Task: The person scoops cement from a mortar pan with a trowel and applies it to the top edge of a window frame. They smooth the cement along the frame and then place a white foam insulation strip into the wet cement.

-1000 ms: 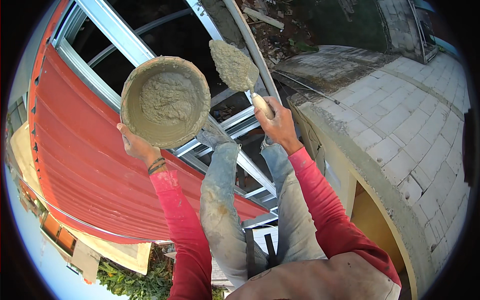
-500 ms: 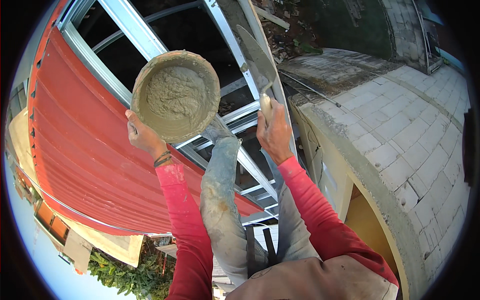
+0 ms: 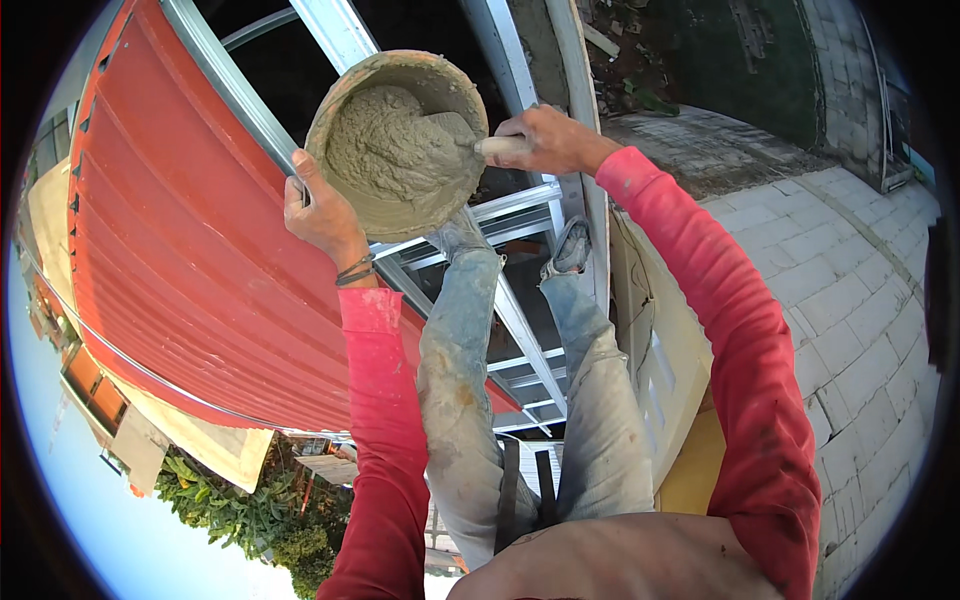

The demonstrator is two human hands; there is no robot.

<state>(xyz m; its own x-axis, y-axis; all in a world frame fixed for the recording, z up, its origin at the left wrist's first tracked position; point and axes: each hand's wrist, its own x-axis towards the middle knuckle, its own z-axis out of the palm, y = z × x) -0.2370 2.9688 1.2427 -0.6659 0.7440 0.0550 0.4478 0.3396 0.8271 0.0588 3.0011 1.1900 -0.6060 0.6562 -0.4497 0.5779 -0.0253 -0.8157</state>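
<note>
High above ground, between a red roof [image 3: 180, 230] and a block wall [image 3: 850, 290], mortar is being scooped from a bowl.

Fingers of the right hand [image 3: 550, 140] are closed tight round the pale handle of a trowel [image 3: 470, 140], whose blade is sunk in the grey mortar [image 3: 385, 145]. Fingers of the left hand [image 3: 320, 215] are curled over the rim and under the side of the bowl [image 3: 400, 205], which is held up, tilted toward the camera, in front of a metal frame [image 3: 520, 215] on which the feet are set. The loading step is judged to be in hand; next, the blade would need to be drawn up level with its load while the bowl is kept steady, balance on the frame being minded.
</note>
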